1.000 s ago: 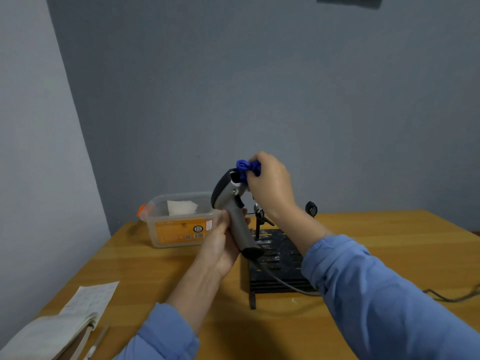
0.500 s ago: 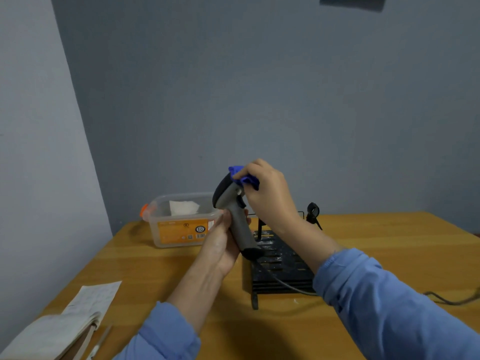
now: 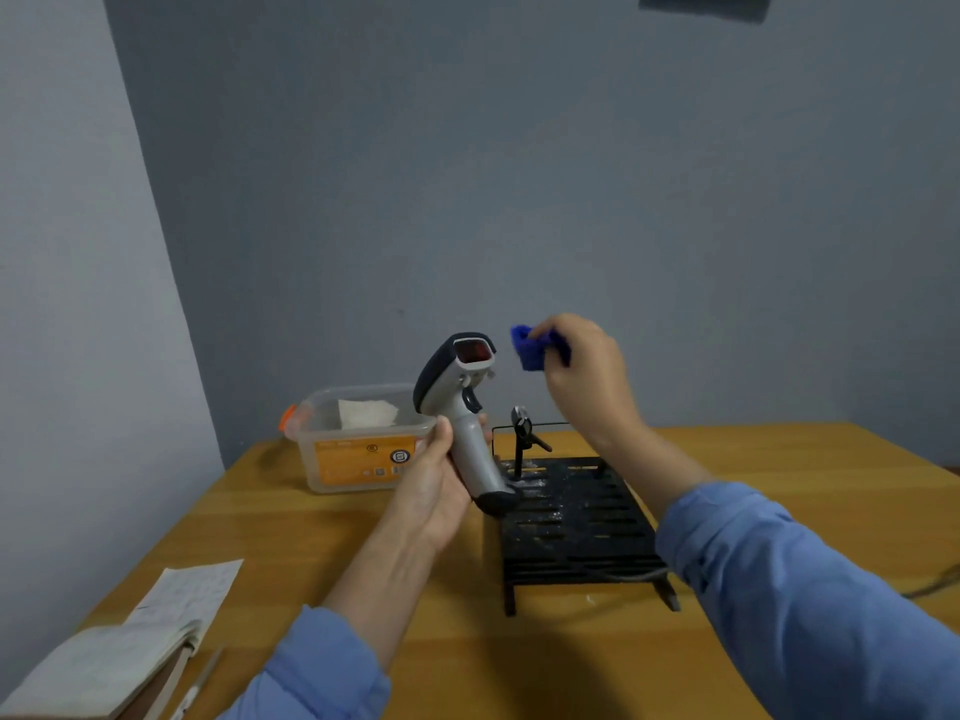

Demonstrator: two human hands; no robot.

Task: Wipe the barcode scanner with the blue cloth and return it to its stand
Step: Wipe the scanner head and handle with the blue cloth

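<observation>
My left hand [image 3: 435, 491] grips the handle of the grey and black barcode scanner [image 3: 458, 402] and holds it upright above the table, its dark red window facing right. My right hand [image 3: 587, 376] pinches the bunched blue cloth [image 3: 529, 347] a short way to the right of the scanner's head, not touching it. Behind and below stands the black slotted stand [image 3: 571, 517] with a small upright clip post [image 3: 521, 433]. The scanner's cable [image 3: 623, 576] runs across the stand's front.
A clear plastic box [image 3: 358, 439] with an orange label and a white tissue inside sits at the back left of the wooden table [image 3: 519, 657]. An open notebook [image 3: 119, 652] and a pen [image 3: 200, 683] lie at the front left. The grey wall is close behind.
My right hand has lifted the blue cloth off the scanner's head and moved it to the right. The scanner's window, covered before, is now in view.
</observation>
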